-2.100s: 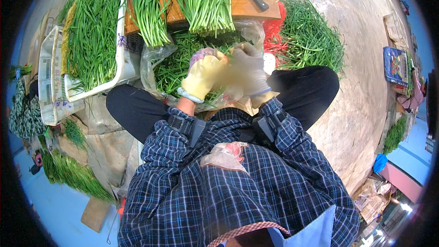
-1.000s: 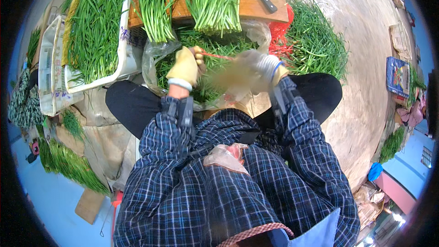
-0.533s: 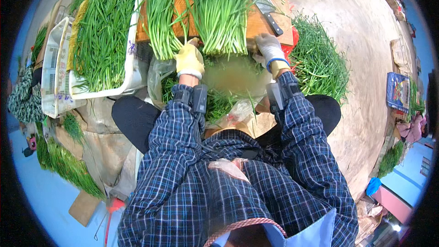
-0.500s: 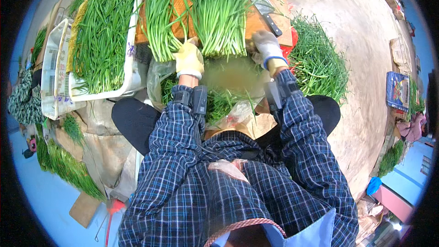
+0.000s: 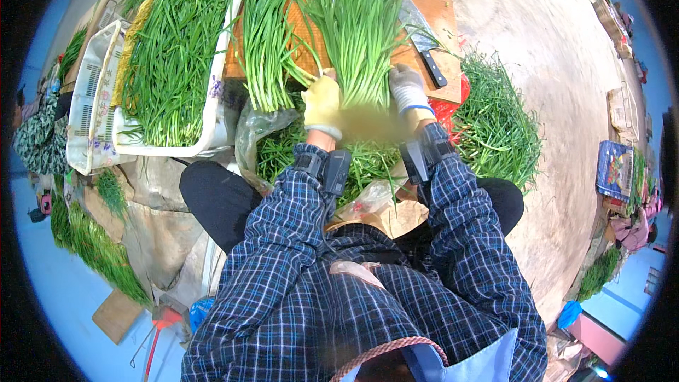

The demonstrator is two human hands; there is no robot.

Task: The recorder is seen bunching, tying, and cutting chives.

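My left hand (image 5: 320, 106), in a yellow glove, is closed beside the left lower end of a large bunch of green leafy stalks (image 5: 353, 35). My right hand (image 5: 410, 95), in a grey-and-white glove, is curled at that bunch's right lower side. What their fingers hold is hidden; a blur covers the space between them. The bunch lies on a wooden board (image 5: 297, 3) beside a narrower bunch (image 5: 265, 42) and a black-handled cleaver (image 5: 428, 56). Beneath my hands, loose greens (image 5: 353, 170) fill a clear plastic bag (image 5: 251, 141).
White crates (image 5: 99, 106) of greens (image 5: 173, 56) stand at my left. A red mesh bag (image 5: 456, 99) and a pile of greens (image 5: 498, 127) are right of the board. More greens (image 5: 99, 255) lie behind on the left. My crossed legs (image 5: 212, 198) flank the plastic bag.
Earlier my hands were together over the bag, then stretched a red strand between them. They have moved forward to either side of the large bunch; the strand is hidden now.
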